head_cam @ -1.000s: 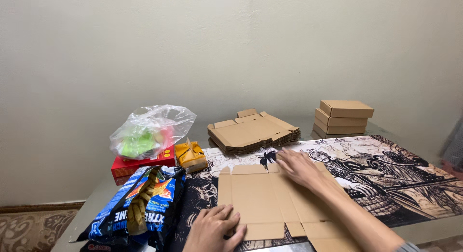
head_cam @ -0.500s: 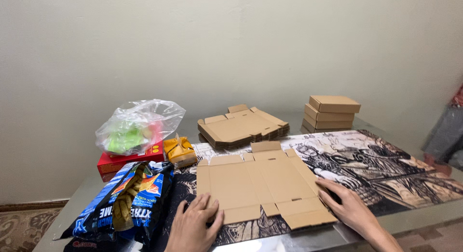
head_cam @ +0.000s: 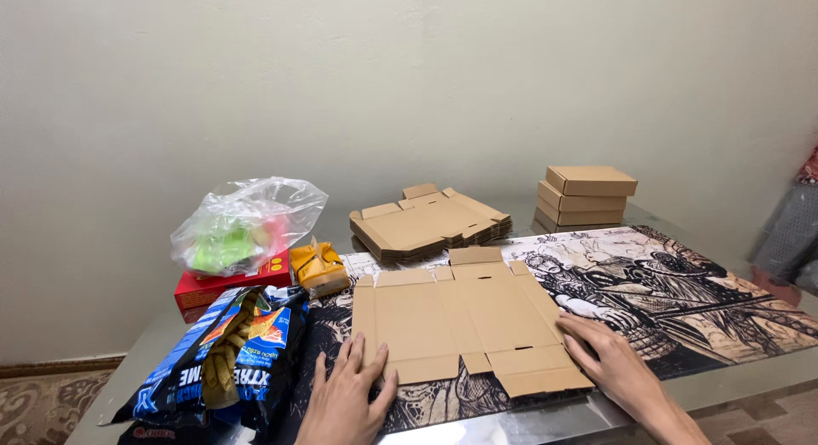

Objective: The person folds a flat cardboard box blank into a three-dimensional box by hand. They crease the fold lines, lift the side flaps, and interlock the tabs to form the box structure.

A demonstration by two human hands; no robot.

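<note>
A flat unfolded cardboard box blank [head_cam: 464, 321] lies on a black-and-white illustrated mat [head_cam: 682, 292] on the table. My left hand [head_cam: 348, 394] rests palm down at the blank's near left corner, fingers spread, fingertips touching its edge. My right hand [head_cam: 609, 364] lies flat on the mat against the blank's near right flap. Neither hand grips anything.
A stack of flat box blanks [head_cam: 430, 223] sits behind, and three folded cardboard boxes [head_cam: 586, 194] are stacked at the back right. To the left are a blue snack bag [head_cam: 217, 356], a red box [head_cam: 226, 287], a clear plastic bag [head_cam: 243, 228] and a small yellow pack [head_cam: 319, 266].
My right hand slid from the blank's far middle to its near right edge. The left hand stayed near the front left corner. The camera view rose and shifted.
</note>
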